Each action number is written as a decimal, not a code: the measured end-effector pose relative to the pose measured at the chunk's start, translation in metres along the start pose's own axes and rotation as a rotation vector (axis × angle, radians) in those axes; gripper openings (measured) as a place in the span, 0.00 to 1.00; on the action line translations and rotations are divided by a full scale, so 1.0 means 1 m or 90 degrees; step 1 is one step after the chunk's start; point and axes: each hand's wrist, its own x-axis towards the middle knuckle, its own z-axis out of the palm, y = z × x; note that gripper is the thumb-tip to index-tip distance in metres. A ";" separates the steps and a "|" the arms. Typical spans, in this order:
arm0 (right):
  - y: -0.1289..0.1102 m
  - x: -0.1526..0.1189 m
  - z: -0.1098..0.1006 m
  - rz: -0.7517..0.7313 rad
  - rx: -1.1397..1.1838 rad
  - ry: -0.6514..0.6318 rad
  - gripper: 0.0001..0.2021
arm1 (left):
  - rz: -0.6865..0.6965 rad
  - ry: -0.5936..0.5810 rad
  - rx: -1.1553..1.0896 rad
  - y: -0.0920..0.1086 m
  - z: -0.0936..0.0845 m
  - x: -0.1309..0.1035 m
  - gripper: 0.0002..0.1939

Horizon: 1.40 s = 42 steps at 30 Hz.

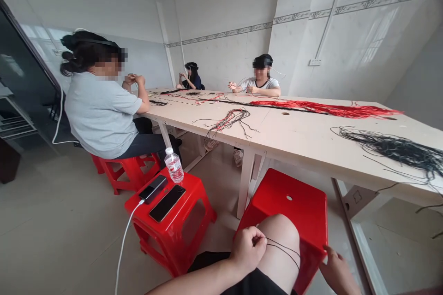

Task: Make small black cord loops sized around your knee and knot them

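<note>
My left hand (248,248) is over my bent knee, with its fingers pinched on a thin black cord (282,245). Two strands of that cord run from the fingertips across the knee and round its far side. At the right, my right hand (338,271) is at the side edge of a red plastic stool (290,193), its fingers closed on the rim and partly hidden. The stool stands in front of my knee, beside the long table.
A second red stool (199,189) holds a water bottle (174,166), a phone (168,203) and a power bank (153,189) with a white cable. On the long table (304,133) lie red cords (325,108), black cords (391,145) and a mixed bundle (230,120). Three people sit around it.
</note>
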 end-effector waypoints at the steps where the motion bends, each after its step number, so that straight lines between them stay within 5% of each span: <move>1: -0.014 -0.012 -0.008 -0.078 -0.004 0.035 0.13 | -0.004 0.000 -0.004 0.002 0.000 0.000 0.08; 3: -0.046 -0.041 -0.016 -0.185 0.068 0.075 0.11 | -0.019 -0.007 -0.011 0.006 -0.001 0.001 0.08; 6: -0.092 -0.082 -0.010 -0.383 0.111 -0.019 0.11 | -0.072 -0.053 -0.023 0.018 -0.004 0.002 0.07; 8: -0.112 -0.097 -0.002 -0.489 0.065 0.006 0.12 | -0.116 -0.095 -0.036 0.026 -0.006 0.003 0.06; 15: -0.127 -0.095 -0.005 -0.567 -0.057 0.052 0.11 | -0.109 -0.141 -0.012 0.042 -0.005 0.009 0.07; 22: -0.081 -0.078 -0.014 -0.450 -0.220 -0.044 0.11 | -0.130 -0.166 -0.009 0.035 -0.006 0.018 0.09; 26: -0.057 -0.073 -0.024 -0.352 -0.226 -0.032 0.14 | -0.131 -0.143 0.034 0.038 -0.007 0.019 0.09; 30: -0.084 -0.078 -0.019 -0.289 -0.094 0.043 0.18 | -0.098 -0.170 0.099 0.041 -0.005 0.020 0.10; 34: -0.119 -0.087 0.013 -0.296 -0.010 0.001 0.28 | -0.050 -0.206 0.136 0.037 -0.003 0.021 0.08; 38: -0.124 -0.091 0.039 -0.226 -0.080 -0.076 0.32 | -0.057 -0.193 0.167 0.035 -0.006 0.021 0.10; 42: -0.121 -0.100 0.039 -0.203 -0.111 -0.078 0.34 | -0.046 -0.187 0.205 0.033 -0.013 0.020 0.13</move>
